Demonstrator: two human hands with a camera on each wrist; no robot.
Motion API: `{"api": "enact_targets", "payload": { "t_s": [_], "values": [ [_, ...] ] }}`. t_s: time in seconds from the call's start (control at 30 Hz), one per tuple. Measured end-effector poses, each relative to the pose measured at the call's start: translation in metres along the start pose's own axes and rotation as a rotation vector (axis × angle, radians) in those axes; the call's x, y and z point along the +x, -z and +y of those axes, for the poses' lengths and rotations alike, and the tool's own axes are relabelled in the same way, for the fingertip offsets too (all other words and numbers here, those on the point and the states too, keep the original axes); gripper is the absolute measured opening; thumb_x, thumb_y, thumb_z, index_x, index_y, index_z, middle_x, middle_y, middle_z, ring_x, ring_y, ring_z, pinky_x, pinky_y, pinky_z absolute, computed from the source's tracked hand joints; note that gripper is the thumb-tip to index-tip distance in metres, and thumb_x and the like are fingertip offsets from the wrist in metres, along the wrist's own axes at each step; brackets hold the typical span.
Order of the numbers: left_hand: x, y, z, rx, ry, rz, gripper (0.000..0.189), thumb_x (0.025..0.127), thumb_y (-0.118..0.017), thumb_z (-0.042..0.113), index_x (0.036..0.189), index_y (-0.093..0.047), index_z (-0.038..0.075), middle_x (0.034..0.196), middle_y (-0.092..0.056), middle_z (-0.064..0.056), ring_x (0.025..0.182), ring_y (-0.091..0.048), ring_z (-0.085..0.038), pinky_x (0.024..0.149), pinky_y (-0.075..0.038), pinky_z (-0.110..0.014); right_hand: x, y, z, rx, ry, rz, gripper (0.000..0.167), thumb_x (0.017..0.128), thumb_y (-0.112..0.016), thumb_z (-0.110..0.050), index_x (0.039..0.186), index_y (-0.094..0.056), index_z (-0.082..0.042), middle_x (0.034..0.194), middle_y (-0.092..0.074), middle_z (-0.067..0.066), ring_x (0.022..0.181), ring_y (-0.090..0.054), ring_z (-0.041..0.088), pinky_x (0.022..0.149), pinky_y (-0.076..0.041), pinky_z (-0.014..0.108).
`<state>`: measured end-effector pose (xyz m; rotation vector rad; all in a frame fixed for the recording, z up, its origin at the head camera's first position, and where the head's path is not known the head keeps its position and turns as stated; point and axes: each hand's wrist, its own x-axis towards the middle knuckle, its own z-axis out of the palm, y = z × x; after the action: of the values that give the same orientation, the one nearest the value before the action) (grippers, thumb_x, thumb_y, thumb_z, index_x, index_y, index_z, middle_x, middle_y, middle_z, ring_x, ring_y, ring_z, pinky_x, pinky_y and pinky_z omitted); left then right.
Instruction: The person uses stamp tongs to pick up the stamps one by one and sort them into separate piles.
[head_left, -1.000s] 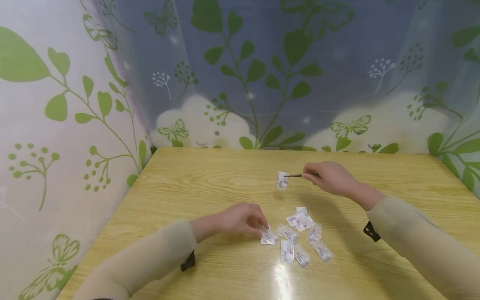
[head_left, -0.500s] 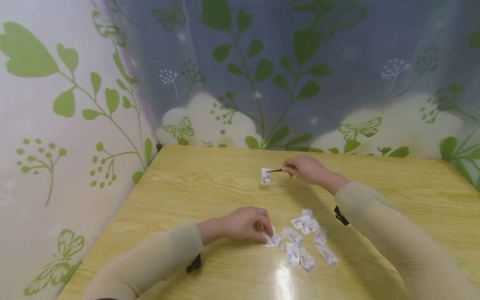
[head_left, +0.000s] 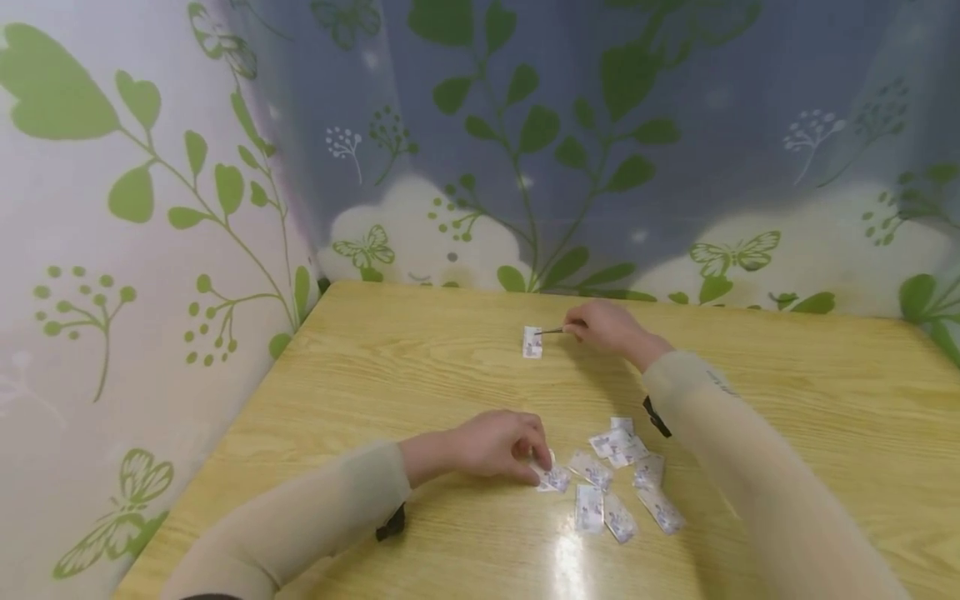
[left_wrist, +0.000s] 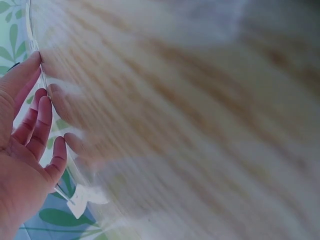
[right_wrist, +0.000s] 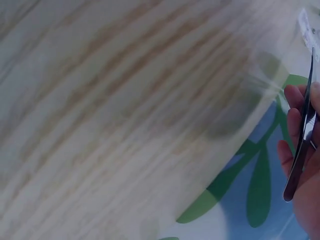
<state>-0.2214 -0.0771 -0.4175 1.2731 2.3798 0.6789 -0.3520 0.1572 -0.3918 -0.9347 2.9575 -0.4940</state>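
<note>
My right hand (head_left: 606, 327) pinches a pair of black tweezers (head_left: 553, 332) near the back of the table. Their tips grip a small flat white piece (head_left: 532, 342) with purple print, standing over the wood. In the right wrist view the dark tweezers (right_wrist: 302, 135) lie along the fingers, and a corner of the white piece (right_wrist: 306, 30) shows at the frame's edge. My left hand (head_left: 498, 446), fingers loosely bent, touches the table with its fingertips beside similar printed pieces (head_left: 555, 480). The left wrist view shows the fingertips (left_wrist: 60, 142) on the tabletop.
Several more of the printed pieces (head_left: 589, 508) lie scattered right of the left hand, some overlapping. The wooden table (head_left: 360, 367) meets a blue leaf-patterned curtain (head_left: 465, 150) behind and a pale patterned one (head_left: 157, 250) on the left.
The right hand has moved left with the tweezers and the white piece, then slightly farther back. The left hand stays by the printed pieces while the view shifts a little.
</note>
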Motion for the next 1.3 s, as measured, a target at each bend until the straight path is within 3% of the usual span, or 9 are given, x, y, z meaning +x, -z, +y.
{"api": "enact_targets", "payload": {
  "t_s": [0.23,0.6,0.97,1.3],
  "values": [
    [0.003,-0.001,0.002,0.004,-0.019,0.001,0.016,0.083,-0.078,0.023,0.098,-0.074,0.018,0.092,-0.057,0.016,0.083,-0.053,-0.001,0.075,-0.043,-0.014,0.0,-0.005,0.007,-0.015,-0.027,-0.001,0.018,0.099,-0.058,-0.017,0.089,-0.068,-0.006,0.07,-0.057,-0.001,0.07,-0.054,0.02,0.076,-0.046,0.042],
    [0.005,-0.001,0.004,0.012,-0.04,0.006,0.016,0.083,-0.078,0.024,0.098,-0.074,0.019,0.092,-0.056,0.016,0.083,-0.052,0.0,0.075,-0.043,-0.014,0.004,-0.003,0.003,-0.023,-0.052,-0.022,0.02,0.098,-0.058,-0.016,0.081,-0.063,-0.007,0.067,-0.052,0.0,0.067,-0.048,0.019,0.07,-0.042,0.039],
    [0.006,0.002,0.003,0.022,-0.028,-0.01,0.016,0.084,-0.078,0.022,0.099,-0.074,0.018,0.095,-0.057,0.014,0.084,-0.053,-0.001,0.076,-0.043,-0.015,0.001,0.003,0.003,0.009,-0.088,-0.028,0.017,0.098,-0.06,-0.018,0.101,-0.071,-0.004,0.099,-0.069,0.009,0.095,-0.063,0.028,0.088,-0.047,0.045],
    [0.002,-0.001,0.0,0.026,-0.013,-0.003,0.016,0.084,-0.078,0.022,0.099,-0.074,0.018,0.095,-0.058,0.014,0.084,-0.053,-0.002,0.076,-0.043,-0.016,-0.008,0.011,0.014,0.03,-0.083,-0.028,0.02,0.099,-0.057,-0.017,0.108,-0.069,-0.003,0.096,-0.068,0.009,0.086,-0.062,0.024,0.078,-0.049,0.043]
  ]
}}
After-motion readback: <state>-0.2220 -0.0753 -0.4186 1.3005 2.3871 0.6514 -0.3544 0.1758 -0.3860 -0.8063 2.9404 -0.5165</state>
